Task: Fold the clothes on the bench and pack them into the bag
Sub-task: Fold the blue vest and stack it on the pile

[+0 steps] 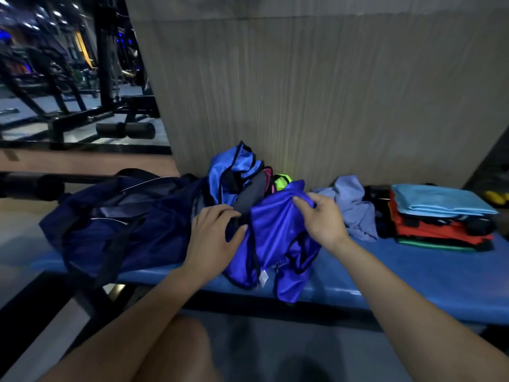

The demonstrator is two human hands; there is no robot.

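Bare knee lowest in frame. Left hand lies on the royal-blue mesh vest, fingers curled loosely over its dark trim; grip unclear. Right hand pinches the vest's upper edge. Vest drapes over the blue bench front edge, beside the open navy duffel bag. Folded stack far right.

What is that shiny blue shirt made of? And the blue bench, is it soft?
The blue vest looks like thin, slippery polyester: it shines and drapes in loose folds, edged with black trim. The bench top looks like smooth vinyl over padding, judging by its glossy sheen and rounded edge; how soft it is can't be seen.
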